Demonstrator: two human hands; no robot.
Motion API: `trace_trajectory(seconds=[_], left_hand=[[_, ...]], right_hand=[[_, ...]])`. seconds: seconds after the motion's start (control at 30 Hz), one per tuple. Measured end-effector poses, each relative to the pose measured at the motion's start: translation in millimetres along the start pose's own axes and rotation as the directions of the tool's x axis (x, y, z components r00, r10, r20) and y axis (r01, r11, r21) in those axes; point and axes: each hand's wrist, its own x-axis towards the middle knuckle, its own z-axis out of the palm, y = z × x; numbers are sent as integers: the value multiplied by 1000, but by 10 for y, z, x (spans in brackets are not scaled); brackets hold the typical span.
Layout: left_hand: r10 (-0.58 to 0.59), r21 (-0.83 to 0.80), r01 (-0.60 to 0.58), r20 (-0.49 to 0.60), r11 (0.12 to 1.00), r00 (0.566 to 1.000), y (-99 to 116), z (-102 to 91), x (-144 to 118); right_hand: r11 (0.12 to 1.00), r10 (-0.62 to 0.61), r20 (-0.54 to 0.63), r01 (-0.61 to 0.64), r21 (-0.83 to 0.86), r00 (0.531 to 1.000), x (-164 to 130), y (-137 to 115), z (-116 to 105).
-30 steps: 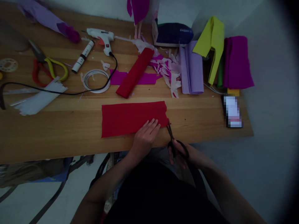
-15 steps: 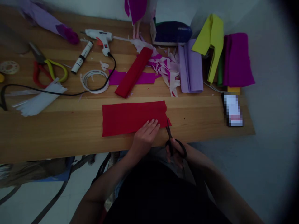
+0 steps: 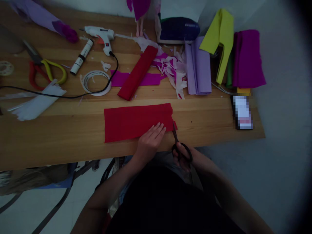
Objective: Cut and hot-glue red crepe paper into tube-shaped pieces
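A rectangular sheet of red crepe paper [image 3: 131, 120] lies flat near the table's front edge, its right end unevenly cut. My left hand [image 3: 151, 138] rests on its lower right part, fingers stretched out and flat. In my right hand [image 3: 182, 156] I hold black-handled scissors [image 3: 175, 132], fingers through the loops. The blades point away from me and meet the paper's right end, where a small red flap sticks out. Beyond the sheet a folded red roll [image 3: 138, 73] lies slantwise over a magenta strip [image 3: 152, 79].
Behind lie a roll of tape [image 3: 85, 85], a white glue gun [image 3: 104, 35] with its black cord, a marker [image 3: 81, 57], larger red-and-yellow-handled scissors [image 3: 36, 58], glue sticks [image 3: 36, 104] and paper scraps [image 3: 170, 66]. Rightward are lilac paper [image 3: 198, 68], yellow paper [image 3: 220, 42] and a phone [image 3: 243, 112].
The scissor blades look closer together than before, at the paper's right end. My left hand stays on the sheet. The whole view has shifted slightly.
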Motion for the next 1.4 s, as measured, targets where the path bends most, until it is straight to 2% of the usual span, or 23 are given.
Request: trace_trajectory(seconds=[0.23, 0.6, 0.83, 1.13, 1.4], left_hand=[[4, 0, -4, -19, 1000, 1000, -4, 15, -9], [-16, -12, 16, -14, 1000, 1000, 6, 2, 7], [-67, 0, 67, 55, 998, 996, 3, -7, 47], [12, 101, -6, -55, 995, 998, 26, 2, 9], [19, 84, -16, -39, 996, 999, 35, -19, 13]], right_hand=[[998, -31, -59, 28, -58, 998, -20, -21, 31], [982, -40, -66, 26, -189, 997, -14, 19, -16], [989, -22, -56, 14, -144, 998, -29, 13, 3], [993, -44, -44, 39, -113, 998, 7, -70, 8], [994, -37, -63, 31, -100, 997, 36, -96, -4]])
